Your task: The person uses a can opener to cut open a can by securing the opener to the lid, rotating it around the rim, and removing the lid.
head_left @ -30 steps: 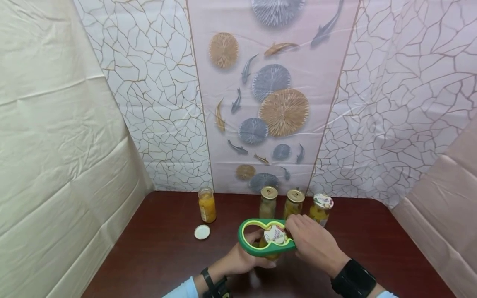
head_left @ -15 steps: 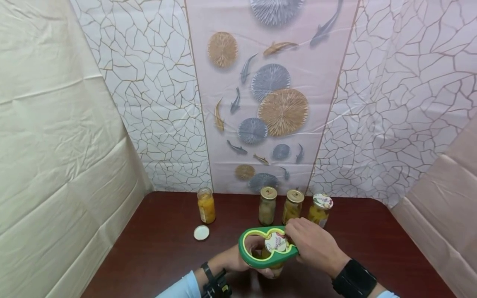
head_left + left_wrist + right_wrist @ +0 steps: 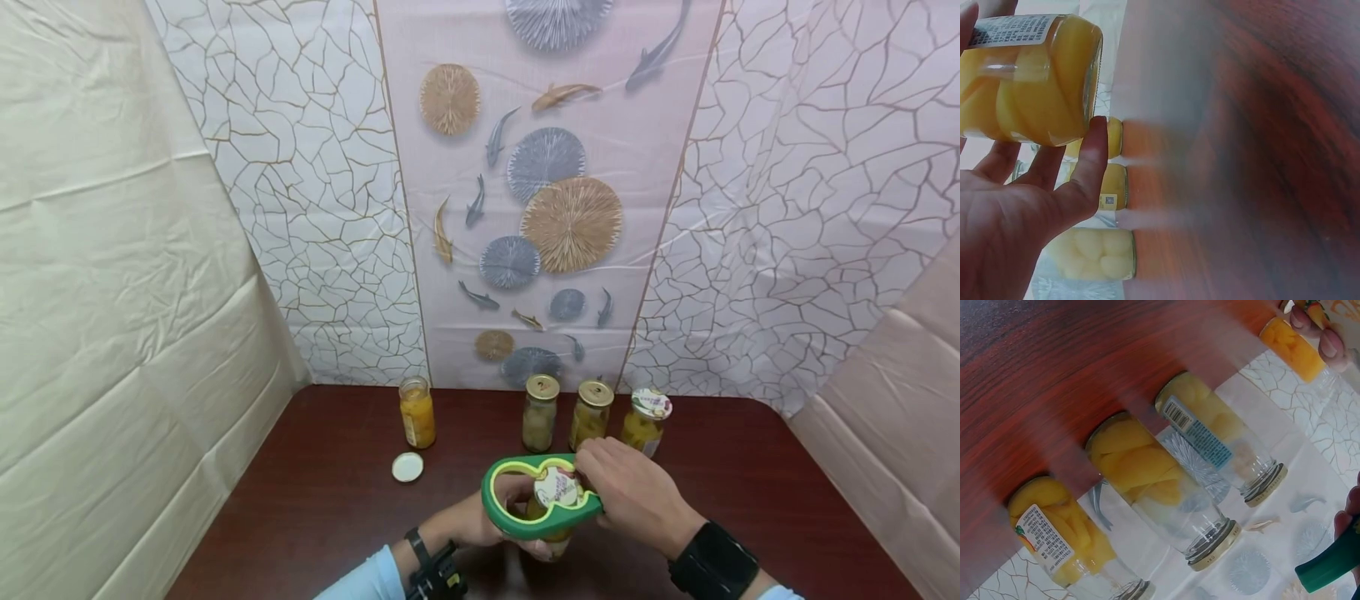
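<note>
While left hand (image 3: 1022, 209) holds fruit jar (image 3: 1029, 81) above table (image 3: 315, 517), fingers curled round glass, right hand (image 3: 637, 496) grips green opener (image 3: 536, 530) at 3 o'clock of jar. Jar lid (image 3: 557, 486) shows inside opener. Three lidded jars (image 3: 590, 417) stand from 12 to 2 o'clock, uncovered jar (image 3: 417, 417) at 10 o'clock, white disc (image 3: 407, 467) just before it.

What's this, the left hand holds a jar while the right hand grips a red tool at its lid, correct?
Nearly: the tool is green, as the head view shows. The left hand holds the jar and the right hand grips the tool at its lid.
</note>
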Motion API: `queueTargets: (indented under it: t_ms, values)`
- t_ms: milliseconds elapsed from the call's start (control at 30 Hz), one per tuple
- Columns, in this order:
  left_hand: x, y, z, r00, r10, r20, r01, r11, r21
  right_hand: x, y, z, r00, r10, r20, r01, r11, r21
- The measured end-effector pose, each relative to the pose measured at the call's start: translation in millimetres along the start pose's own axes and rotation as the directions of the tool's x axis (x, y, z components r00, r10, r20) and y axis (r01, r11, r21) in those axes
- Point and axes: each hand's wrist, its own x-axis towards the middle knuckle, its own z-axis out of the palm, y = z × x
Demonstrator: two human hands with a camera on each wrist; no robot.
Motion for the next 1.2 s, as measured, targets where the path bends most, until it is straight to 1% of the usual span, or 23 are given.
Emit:
queueTargets:
  t_ms: [67, 133, 200, 267, 333, 467, 633, 800, 900, 1000, 1067, 1133, 1200]
  values:
    - [0.4, 0.1, 0.9, 1.0, 0.0, -0.009, 0.0, 1.0, -0.02, -0.6, 0.0, -1.0, 1.0, 0.015, -0.005, -0.015, 1.0, 0.005]
    - [-0.7, 0.0, 1.5, 0.999, -0.018, -0.031, 0.017, 0.999, -0.038, -1.5, 0.3, -2.6, 0.999, 0.032, -0.008, -0.032, 0.999, 0.011]
    - [-4.1, 0.0, 1.6, 0.996, -0.054, -0.067, 0.052, 0.998, -0.039, -2.6, 1.2, -4.3, 0.999, 0.046, -0.006, -0.046, 0.999, 0.012]
    - [-10.6, 1.0, 0.6, 0.989, -0.107, -0.104, 0.104, 0.994, -0.033, -4.1, 3.0, -5.1, 0.999, 0.054, -0.005, -0.054, 0.999, 0.006]
    - [-18.2, 2.8, -1.0, 0.981, -0.142, -0.135, 0.142, 0.99, -0.005, -7.2, 5.5, -5.2, 0.998, 0.061, -0.009, -0.061, 0.998, -0.007]
    - [-35.1, 6.4, -5.0, 0.971, -0.183, -0.156, 0.19, 0.981, 0.034, -16.6, 11.1, -4.5, 0.997, 0.08, -0.018, -0.081, 0.997, -0.014]
    - [-50.1, 9.3, -8.5, 0.964, -0.208, -0.168, 0.217, 0.975, 0.041, -25.8, 16.2, -2.9, 0.994, 0.104, -0.021, -0.105, 0.994, -0.032]
    - [-56.2, 6.0, -10.8, 0.958, -0.201, -0.204, 0.223, 0.971, 0.091, -27.6, 16.5, -1.2, 0.994, 0.108, -0.012, -0.108, 0.994, -0.029]
    - [-58.4, 5.5, -11.9, 0.951, -0.205, -0.231, 0.234, 0.967, 0.103, -28.4, 15.3, 1.2, 0.994, 0.106, -0.012, -0.106, 0.994, -0.005]
    - [-59.6, 6.0, -13.6, 0.939, -0.213, -0.272, 0.248, 0.963, 0.105, -29.2, 14.1, 3.4, 0.995, 0.095, -0.022, -0.094, 0.996, 0.006]
    - [-59.1, 6.2, -14.8, 0.926, -0.213, -0.312, 0.258, 0.96, 0.11, -29.5, 13.9, 4.4, 0.996, 0.089, -0.027, -0.088, 0.996, 0.007]
    - [-57.2, 5.8, -15.8, 0.909, -0.211, -0.358, 0.272, 0.954, 0.128, -29.7, 14.3, 4.9, 0.996, 0.089, -0.028, -0.089, 0.996, 0.003]
    - [-54.2, 4.9, -16.7, 0.889, -0.208, -0.408, 0.292, 0.944, 0.155, -30.0, 14.9, 5.1, 0.995, 0.093, -0.026, -0.093, 0.996, -0.002]
